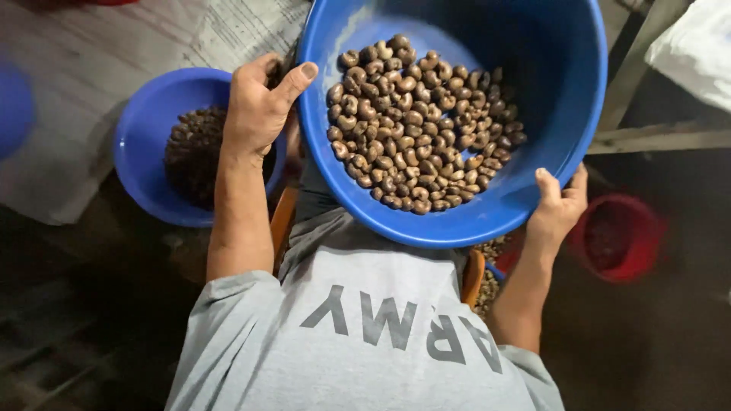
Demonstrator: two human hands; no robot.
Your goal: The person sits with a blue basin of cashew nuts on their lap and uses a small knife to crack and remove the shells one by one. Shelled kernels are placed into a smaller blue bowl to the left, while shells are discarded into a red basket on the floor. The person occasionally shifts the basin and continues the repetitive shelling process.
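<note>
Two hands are holding a large blue basin (pixel 533 152) up over the lap, tilted toward the camera; the left hand (pixel 259 106) is closing its grip on the rim with the thumb hooked inside, and the right hand (pixel 560 205) is clasping the opposite lower edge. Brown curved nuts (pixel 419 122) are lying heaped in the basin's bottom. Below sit a smaller blue bowl (pixel 145 144) of dark nuts and a red bowl (pixel 620 236)

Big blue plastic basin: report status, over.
Left hand and right hand grip big blue plastic basin by its rim. Brown curved nuts heaped inside. Smaller blue bowl beside left hand.
</note>
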